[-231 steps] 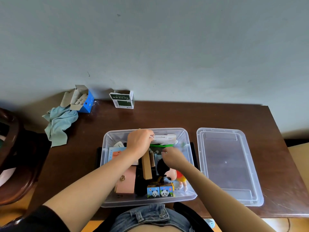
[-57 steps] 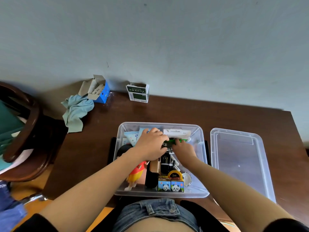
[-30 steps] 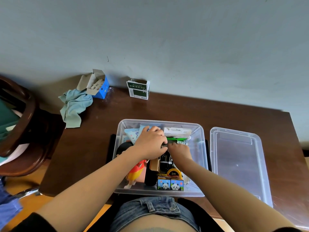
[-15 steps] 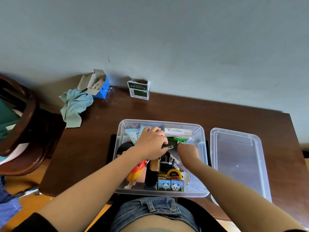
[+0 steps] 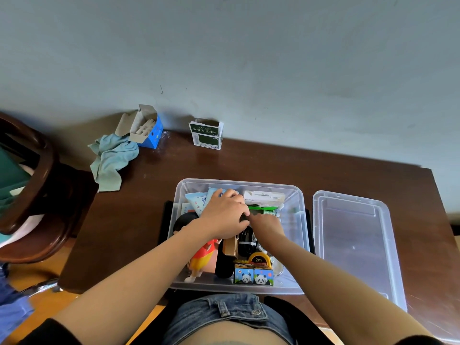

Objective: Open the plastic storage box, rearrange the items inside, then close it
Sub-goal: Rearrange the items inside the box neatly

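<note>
We see the clear plastic storage box [image 5: 297,220] standing open on the dark brown wooden table [image 5: 261,163], with its transparent lid [image 5: 356,242] lying flat just to its right. Both hands are inside the box, touching each other near the middle. The left hand [image 5: 225,215] has curled fingers over a small dark item; the right hand [image 5: 266,224] meets it there. We cannot tell what either hand grips.
</note>
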Tool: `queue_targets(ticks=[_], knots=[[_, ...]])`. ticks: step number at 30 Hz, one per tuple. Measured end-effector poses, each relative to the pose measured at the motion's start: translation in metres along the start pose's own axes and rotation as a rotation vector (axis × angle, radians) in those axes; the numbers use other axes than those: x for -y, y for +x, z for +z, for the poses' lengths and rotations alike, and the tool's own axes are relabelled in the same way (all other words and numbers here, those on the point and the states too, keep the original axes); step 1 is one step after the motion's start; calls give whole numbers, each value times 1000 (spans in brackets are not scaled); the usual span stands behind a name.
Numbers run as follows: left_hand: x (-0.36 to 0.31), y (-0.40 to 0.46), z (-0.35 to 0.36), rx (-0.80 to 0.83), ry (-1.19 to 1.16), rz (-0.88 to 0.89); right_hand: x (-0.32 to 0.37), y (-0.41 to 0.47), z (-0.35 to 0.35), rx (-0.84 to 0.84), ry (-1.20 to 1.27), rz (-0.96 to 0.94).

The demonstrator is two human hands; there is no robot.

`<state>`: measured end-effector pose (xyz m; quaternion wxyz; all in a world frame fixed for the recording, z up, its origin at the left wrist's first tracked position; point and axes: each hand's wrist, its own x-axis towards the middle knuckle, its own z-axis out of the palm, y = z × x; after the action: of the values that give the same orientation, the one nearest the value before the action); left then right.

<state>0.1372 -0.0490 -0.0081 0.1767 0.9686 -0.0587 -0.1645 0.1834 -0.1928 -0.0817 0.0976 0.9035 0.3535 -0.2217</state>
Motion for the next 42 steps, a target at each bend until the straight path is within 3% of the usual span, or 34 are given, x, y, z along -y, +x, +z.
queue_targets(ticks=[12, 20, 27, 35, 42], knots=[[-1, -1, -1, 13, 15, -4, -6, -7, -1, 107, -71, 65], [-1, -2, -1, 11, -2, -1, -9, -5, 3, -29, 80, 79], [-1, -1, -1, 9, 18, 0, 0, 6, -4, 75, 143, 187], [0, -2, 2, -6, 30, 8, -19, -13, -1, 245, -83, 149], [0, -2, 1, 1, 34, 8, -19, -11, -5, 111, -11, 221]])
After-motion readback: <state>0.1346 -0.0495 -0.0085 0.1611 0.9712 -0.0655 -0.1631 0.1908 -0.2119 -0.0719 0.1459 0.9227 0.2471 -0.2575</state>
